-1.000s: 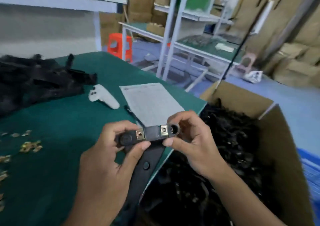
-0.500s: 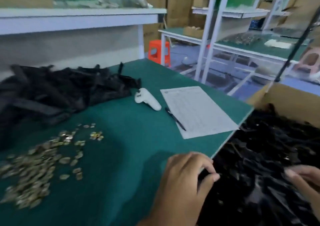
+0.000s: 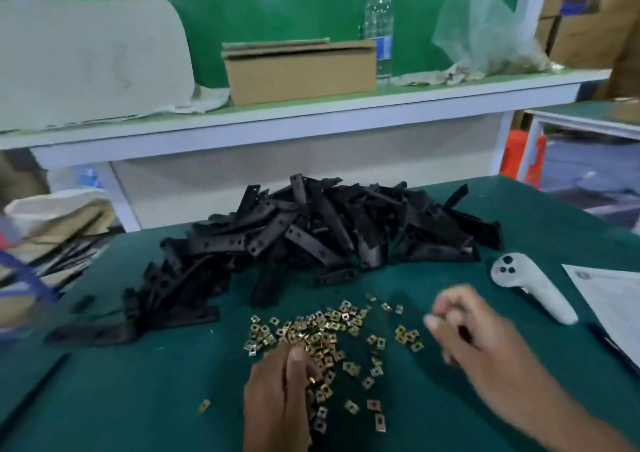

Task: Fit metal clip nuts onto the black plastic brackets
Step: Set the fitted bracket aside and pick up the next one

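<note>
A heap of black plastic brackets [image 3: 311, 237] lies across the back of the green table [image 3: 138, 399]. In front of it, several brass-coloured metal clip nuts [image 3: 329, 327] are scattered. My left hand [image 3: 280, 396] reaches down into the near side of the nuts, with its fingers curled and a nut pinched at the fingertips. My right hand [image 3: 474, 337] hovers just right of the nuts. It is blurred by motion, its fingers are loosely curled, and I see nothing held in it.
A white handheld controller [image 3: 530, 285] lies right of the bracket heap, with a paper sheet [image 3: 613, 296] and a pen [image 3: 609, 344] beyond it. A white shelf [image 3: 311, 112] behind carries a cardboard box [image 3: 298, 71] and a water bottle [image 3: 379, 19]. A bag [image 3: 52, 216] of parts stands at left.
My view swung left from the carton of finished brackets to the table. The bracket I held is gone from both hands, which have moved to the clip nuts.
</note>
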`<action>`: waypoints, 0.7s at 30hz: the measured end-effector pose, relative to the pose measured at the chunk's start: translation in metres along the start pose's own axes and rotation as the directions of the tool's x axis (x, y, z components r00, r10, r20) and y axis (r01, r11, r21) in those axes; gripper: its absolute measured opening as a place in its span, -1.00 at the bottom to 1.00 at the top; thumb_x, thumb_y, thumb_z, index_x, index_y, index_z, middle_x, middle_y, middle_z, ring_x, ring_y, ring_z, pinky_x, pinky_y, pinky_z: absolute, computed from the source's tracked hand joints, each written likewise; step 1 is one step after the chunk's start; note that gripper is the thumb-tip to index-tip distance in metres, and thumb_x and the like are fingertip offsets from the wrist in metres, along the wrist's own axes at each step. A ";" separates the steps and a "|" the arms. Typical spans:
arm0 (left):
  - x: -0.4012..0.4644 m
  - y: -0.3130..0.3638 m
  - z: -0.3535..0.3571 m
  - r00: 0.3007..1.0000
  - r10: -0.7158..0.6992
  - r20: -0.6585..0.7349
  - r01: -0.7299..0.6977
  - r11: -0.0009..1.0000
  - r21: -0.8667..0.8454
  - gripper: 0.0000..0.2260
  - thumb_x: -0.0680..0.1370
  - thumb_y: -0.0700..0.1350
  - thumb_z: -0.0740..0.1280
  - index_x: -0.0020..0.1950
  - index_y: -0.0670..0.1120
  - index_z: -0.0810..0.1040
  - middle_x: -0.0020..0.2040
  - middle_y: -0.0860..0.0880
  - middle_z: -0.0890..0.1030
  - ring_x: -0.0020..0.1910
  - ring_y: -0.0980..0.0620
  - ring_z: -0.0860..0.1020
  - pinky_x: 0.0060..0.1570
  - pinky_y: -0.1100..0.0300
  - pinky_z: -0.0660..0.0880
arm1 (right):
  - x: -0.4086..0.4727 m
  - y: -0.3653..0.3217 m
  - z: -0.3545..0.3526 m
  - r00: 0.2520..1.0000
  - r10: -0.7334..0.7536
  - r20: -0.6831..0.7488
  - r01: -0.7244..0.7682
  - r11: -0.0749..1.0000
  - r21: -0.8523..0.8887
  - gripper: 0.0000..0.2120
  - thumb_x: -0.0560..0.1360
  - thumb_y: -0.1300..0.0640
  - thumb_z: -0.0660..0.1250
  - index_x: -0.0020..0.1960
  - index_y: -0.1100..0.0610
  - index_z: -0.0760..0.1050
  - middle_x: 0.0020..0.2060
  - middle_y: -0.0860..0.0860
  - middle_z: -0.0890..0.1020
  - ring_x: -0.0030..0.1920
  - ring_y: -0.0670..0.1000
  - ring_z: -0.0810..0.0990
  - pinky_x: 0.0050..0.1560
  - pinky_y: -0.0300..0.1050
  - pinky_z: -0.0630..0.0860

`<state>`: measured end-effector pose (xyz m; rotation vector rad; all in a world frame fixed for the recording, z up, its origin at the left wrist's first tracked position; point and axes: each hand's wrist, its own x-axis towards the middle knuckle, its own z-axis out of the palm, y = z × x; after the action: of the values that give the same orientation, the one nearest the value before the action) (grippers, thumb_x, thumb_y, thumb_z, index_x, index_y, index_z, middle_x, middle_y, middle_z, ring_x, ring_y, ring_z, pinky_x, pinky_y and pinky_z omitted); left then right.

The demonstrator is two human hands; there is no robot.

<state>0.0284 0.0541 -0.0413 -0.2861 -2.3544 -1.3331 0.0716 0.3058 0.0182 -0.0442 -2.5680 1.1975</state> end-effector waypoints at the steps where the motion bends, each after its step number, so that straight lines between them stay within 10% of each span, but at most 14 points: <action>1: 0.000 -0.001 0.001 1.000 -0.021 -0.004 0.021 0.999 -0.026 -0.55 0.61 0.28 -0.03 -0.24 0.14 0.53 -0.32 0.15 0.57 -0.33 0.17 0.53 -0.09 0.51 0.34 | 0.027 -0.008 0.017 0.995 -0.084 0.059 0.088 0.994 -0.068 -0.94 0.62 -0.15 0.20 0.02 -0.27 0.31 -0.25 -0.15 0.59 -0.25 -0.17 0.58 -0.22 -0.38 0.43; 5: 0.003 -0.004 0.001 0.994 -0.087 -0.072 0.075 0.985 -0.152 -0.49 0.56 0.34 -0.03 -0.26 0.10 0.55 -0.34 0.10 0.61 -0.39 0.16 0.53 -0.24 0.12 0.40 | 0.124 -0.004 0.085 0.961 -0.152 0.230 0.227 0.910 -0.347 -0.60 0.67 0.04 0.23 0.48 -0.07 0.26 0.37 -0.14 0.39 0.40 -0.01 0.32 0.35 -0.04 0.39; 9: 0.000 -0.005 0.003 0.988 -0.134 -0.077 0.114 0.969 -0.221 -0.50 0.55 0.32 0.00 -0.32 0.08 0.54 -0.40 0.04 0.56 -0.46 0.12 0.46 -0.25 0.06 0.37 | 0.161 0.013 0.112 0.943 -0.101 0.316 0.307 0.629 -0.714 -0.59 0.66 0.06 0.26 0.49 -0.04 0.33 0.39 -0.01 0.43 0.39 0.12 0.31 0.38 0.05 0.32; 13: 0.003 -0.010 0.004 0.994 -0.098 -0.052 0.086 0.976 -0.201 -0.51 0.54 0.31 0.00 -0.34 0.08 0.53 -0.44 0.06 0.52 -0.44 0.09 0.43 -0.31 0.10 0.36 | 0.154 0.021 0.102 0.935 -0.266 0.233 0.347 0.565 -0.749 -0.61 0.64 0.18 0.29 0.42 -0.08 0.39 0.30 -0.06 0.49 0.32 0.06 0.39 0.28 -0.02 0.34; 17: 0.003 -0.007 0.005 0.992 -0.084 -0.100 0.065 0.981 -0.181 -0.54 0.55 0.32 0.02 -0.29 0.09 0.54 -0.41 0.11 0.54 -0.41 0.13 0.47 -0.34 0.12 0.38 | 0.126 0.001 0.080 0.904 -0.419 0.081 0.399 0.762 -0.509 -0.72 0.69 0.09 0.20 0.35 0.01 0.53 0.20 -0.10 0.58 0.21 -0.03 0.46 0.19 -0.20 0.40; 21: 0.005 0.003 0.001 0.969 0.115 -0.218 -0.134 0.988 -0.076 -0.79 0.52 0.18 0.25 0.05 0.12 0.48 0.03 0.09 0.58 0.03 0.12 0.52 0.01 0.09 0.46 | 0.064 -0.035 0.068 0.971 -0.220 -0.096 0.228 0.969 0.094 -0.72 0.58 -0.22 0.14 0.10 -0.21 0.59 -0.10 -0.32 0.62 -0.04 -0.27 0.57 -0.06 -0.47 0.38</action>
<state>0.0249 0.0567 -0.0374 -0.2973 -2.0687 -1.3413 -0.0057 0.2425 0.0206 0.2086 -2.3589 1.2133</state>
